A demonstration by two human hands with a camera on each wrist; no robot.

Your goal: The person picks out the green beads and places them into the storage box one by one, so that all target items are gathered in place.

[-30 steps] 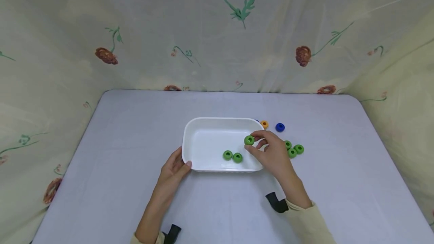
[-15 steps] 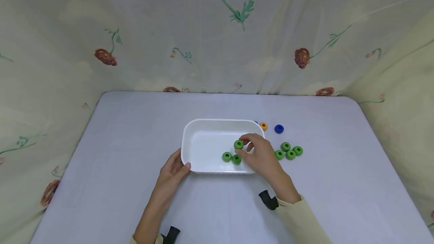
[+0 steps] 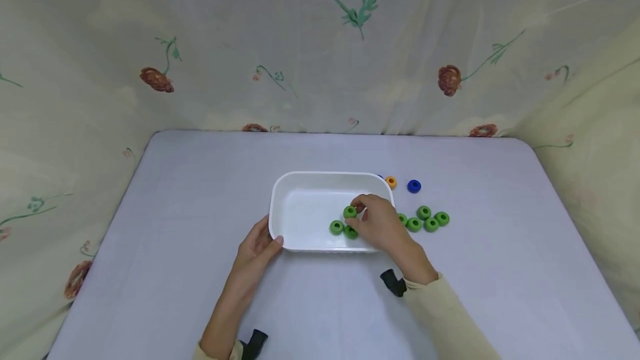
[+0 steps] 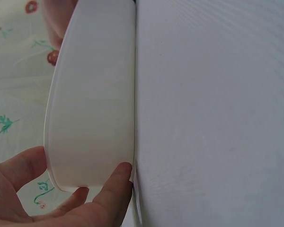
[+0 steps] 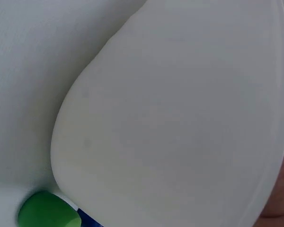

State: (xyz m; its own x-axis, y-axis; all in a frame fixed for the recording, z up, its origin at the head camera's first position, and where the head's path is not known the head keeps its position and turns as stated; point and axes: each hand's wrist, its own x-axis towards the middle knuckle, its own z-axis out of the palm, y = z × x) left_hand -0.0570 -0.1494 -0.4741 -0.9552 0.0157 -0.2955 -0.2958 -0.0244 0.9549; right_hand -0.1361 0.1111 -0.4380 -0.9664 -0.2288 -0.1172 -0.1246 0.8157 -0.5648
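Pale tbl point(image 3: 200, 193), R fingers point(image 3: 365, 199) pinching grn bead point(image 3: 347, 213), rnd, w/ hole

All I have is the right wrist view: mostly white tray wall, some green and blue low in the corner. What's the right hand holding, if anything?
Observer: From the head view, the right hand pinches a green bead within the outline of the tray.
Operator: Okay. Is anything else already in there?
Observer: Yes, two other green beads lie side by side, toward the near edge, one partly covered by the hand.
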